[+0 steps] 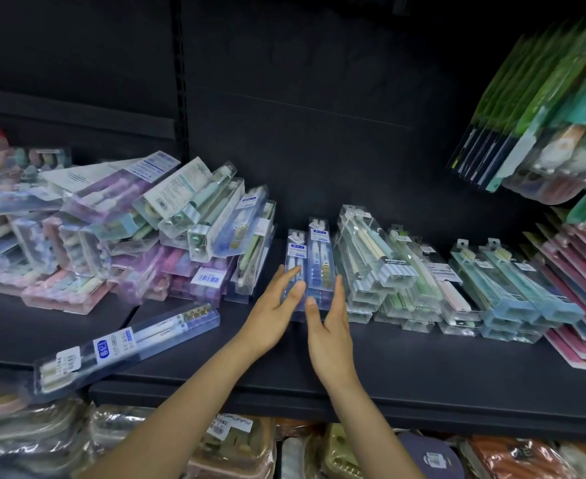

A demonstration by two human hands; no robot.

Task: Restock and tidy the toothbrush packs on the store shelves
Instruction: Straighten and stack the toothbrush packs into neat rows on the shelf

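Two hands, left and right, were laid with straight fingers against a stack of toothbrush packs mid-shelf; nothing was gripped. One loose pack was left nearby.

Both hands (left hand, right hand) flank blue toothbrush packs.

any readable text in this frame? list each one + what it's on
"TOOTHBRUSH", upside down: blue label of the long clear toothbrush pack lying loose at the shelf's front left.
"TOOTHBRUSH": blue label on the clear blue-tinted packs that the left hand and right hand press between them.
Upside-down brand text: white tag on a clear pack on the lower shelf, not surely readable.
Barcodes, price stickers, other labels: too small or blurred.
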